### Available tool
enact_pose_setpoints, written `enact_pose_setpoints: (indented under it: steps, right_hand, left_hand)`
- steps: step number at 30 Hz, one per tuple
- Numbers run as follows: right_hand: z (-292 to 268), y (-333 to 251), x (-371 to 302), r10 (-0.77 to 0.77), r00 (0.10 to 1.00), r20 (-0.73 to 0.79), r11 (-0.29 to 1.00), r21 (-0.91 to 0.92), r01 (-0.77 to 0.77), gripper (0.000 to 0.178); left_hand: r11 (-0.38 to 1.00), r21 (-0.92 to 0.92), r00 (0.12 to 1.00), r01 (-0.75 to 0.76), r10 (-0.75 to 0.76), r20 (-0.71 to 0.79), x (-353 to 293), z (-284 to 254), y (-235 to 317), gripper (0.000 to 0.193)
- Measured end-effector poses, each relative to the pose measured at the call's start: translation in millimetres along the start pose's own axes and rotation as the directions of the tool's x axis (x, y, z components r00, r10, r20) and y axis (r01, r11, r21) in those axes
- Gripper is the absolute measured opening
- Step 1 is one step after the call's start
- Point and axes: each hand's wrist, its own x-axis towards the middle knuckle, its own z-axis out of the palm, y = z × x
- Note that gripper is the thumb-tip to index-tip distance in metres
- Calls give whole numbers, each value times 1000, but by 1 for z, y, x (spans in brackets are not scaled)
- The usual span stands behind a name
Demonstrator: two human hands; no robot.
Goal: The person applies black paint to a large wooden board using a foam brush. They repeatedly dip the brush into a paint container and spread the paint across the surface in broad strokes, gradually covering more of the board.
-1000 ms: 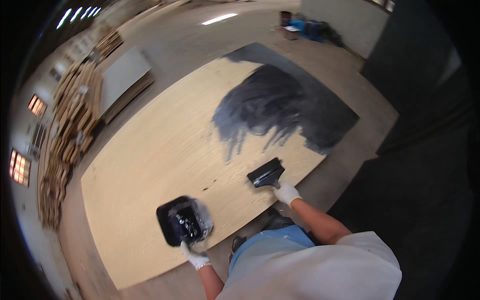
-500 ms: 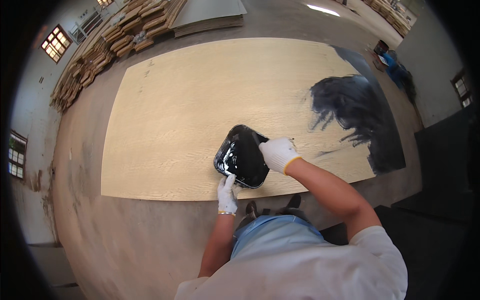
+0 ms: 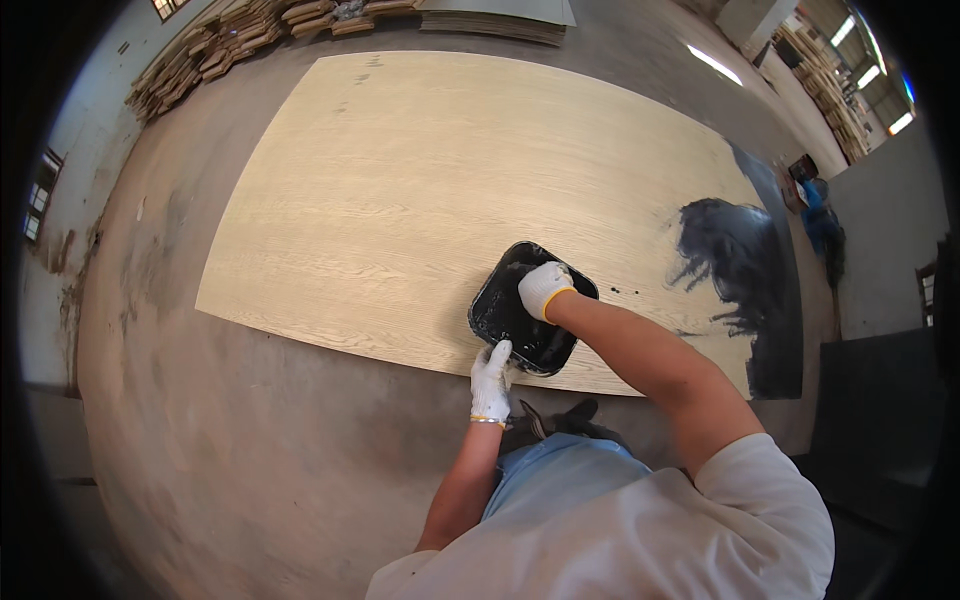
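A square black tub [image 3: 490,310] with rounded corners, its inside coated in wet black paint, is over the near edge of a large pale wood-grain panel [image 3: 400,180]. My left hand [image 3: 490,385], in a white knitted glove, grips the tub's near rim with the thumb on top. Inside the tub is my right hand [image 3: 544,290], gloved likewise and closed, its fingertips pointing down; whatever it holds is hidden against the black. Smeared black paint [image 3: 738,250] covers the panel's right end with ragged streaks. A few dark drops [image 3: 625,291] lie right of the tub.
Stacked wooden boards [image 3: 205,52] line the far left wall, beside a pile of flat sheets [image 3: 495,27]. Beyond the panel's right end lies a blue bundle [image 3: 822,215]. Large dark panels [image 3: 870,400] stand at the right. My shoes are just below the panel's near edge.
My right hand has moved from the tub's right side to inside it. The view has turned, so the panel appears tilted and the tub sits farther right. My left hand keeps its grip.
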Motion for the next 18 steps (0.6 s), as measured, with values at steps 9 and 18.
enact_pose_setpoints:
  steps: [9, 18]
  right_hand:
    - [-15, -40, 53, 28, 996, 88, 996, -91, -20, 23]
    - [-95, -40, 24, -113, 987, -116, 993, -56, 107, 26]
  left_hand:
    - [993, 21, 992, -113, 114, -59, 9, 9, 71, 49]
    - [980, -158, 989, -124, 108, -104, 21, -23, 98, 44]
